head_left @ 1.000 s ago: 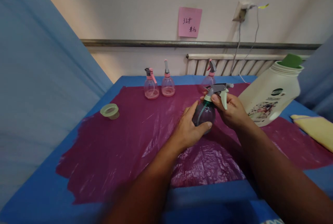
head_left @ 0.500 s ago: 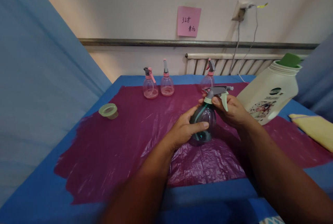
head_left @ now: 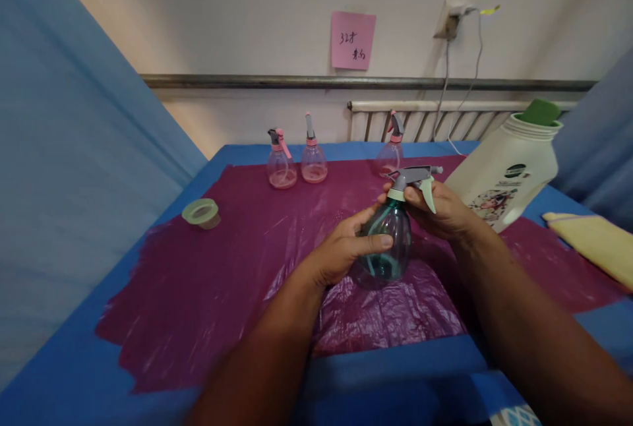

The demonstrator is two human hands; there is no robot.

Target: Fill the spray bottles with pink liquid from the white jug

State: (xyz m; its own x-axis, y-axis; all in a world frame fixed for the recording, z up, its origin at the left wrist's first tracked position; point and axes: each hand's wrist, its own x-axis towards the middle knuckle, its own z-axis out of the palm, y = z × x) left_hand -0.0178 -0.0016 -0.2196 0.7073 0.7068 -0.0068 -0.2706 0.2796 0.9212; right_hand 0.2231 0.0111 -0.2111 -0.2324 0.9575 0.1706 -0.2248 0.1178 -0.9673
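A small clear green-tinted spray bottle (head_left: 390, 248) with a grey and pale green trigger head (head_left: 413, 179) stands upright over the crimson plastic sheet (head_left: 222, 281). My left hand (head_left: 346, 248) wraps round the bottle's round body. My right hand (head_left: 442, 212) grips the neck just under the trigger head, fingers closed on it. A tube shows inside the bottle.
Three pink-capped spray bottles (head_left: 281, 162) (head_left: 313, 159) (head_left: 390, 149) stand along the far edge of the sheet. A large white jug (head_left: 509, 175) with a green lid sits at the right, a yellow cloth (head_left: 588, 244) beyond it. A pale green lid (head_left: 201, 212) lies at the left. Blue cloth covers the table (head_left: 395, 360).
The green bottle has come a little lower and closer to me between both hands. My left thumb now lies across its front.
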